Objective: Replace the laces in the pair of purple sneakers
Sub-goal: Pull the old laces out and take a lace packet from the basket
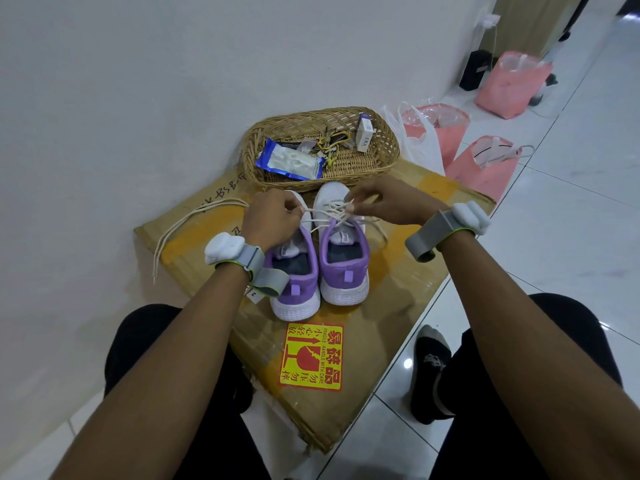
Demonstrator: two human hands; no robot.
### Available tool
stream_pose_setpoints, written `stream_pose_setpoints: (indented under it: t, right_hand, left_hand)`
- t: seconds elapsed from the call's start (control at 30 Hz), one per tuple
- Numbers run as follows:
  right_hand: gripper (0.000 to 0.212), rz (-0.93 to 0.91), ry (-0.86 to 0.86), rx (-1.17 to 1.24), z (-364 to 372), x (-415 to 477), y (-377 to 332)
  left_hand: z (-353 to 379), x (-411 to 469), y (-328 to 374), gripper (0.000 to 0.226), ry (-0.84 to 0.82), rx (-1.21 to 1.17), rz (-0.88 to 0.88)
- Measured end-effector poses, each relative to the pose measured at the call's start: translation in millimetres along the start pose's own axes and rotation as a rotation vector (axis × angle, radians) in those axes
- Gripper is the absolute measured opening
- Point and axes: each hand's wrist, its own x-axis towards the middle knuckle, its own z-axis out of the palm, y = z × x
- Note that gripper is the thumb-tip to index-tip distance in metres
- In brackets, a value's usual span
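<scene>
Both purple sneakers stand on the cardboard box (398,289), just in front of the wicker basket (388,133). The right sneaker (343,251) has a pale lace (332,211) crossed through most of its eyelets. The left hand (270,216) pinches one end in its fingers, and the right hand (384,202) pinches the lace at the crossings. The left sneaker (294,282) looks unlaced, and a loose lace (180,226) lies in front and to the left of the basket. I'd say about half the job remains.

Left sneaker (294,285) and right sneaker (344,271) stand side by side on a cardboard box (398,271); a basket (353,162) sits just beyond them, a loose lace (180,223) lies left, bags (485,168) far right.
</scene>
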Motion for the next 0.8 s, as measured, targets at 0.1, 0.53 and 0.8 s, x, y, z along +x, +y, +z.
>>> stream_pose_setpoints:
  t: [0.1, 0.53, 0.8]
  right_hand:
    - [0.020, 0.014, -0.019, -0.036, 1.0, 1.7, 1.1]
    - [0.043, 0.193, -0.036, 0.077, -5.5, -2.6, -0.3]
    - [0.037, 0.042, -0.008, -0.093, 9.7, 7.2, 3.8]
  left_hand:
    - [-2.6, 1.6, -4.4, 0.021, 0.079, 0.058, -0.129]
    - [-6.1, -11.6, 22.2, 0.034, -0.231, -0.268, 0.151]
    - [-0.1, -10.4, 19.1, 0.046, -0.209, 0.052, 0.258]
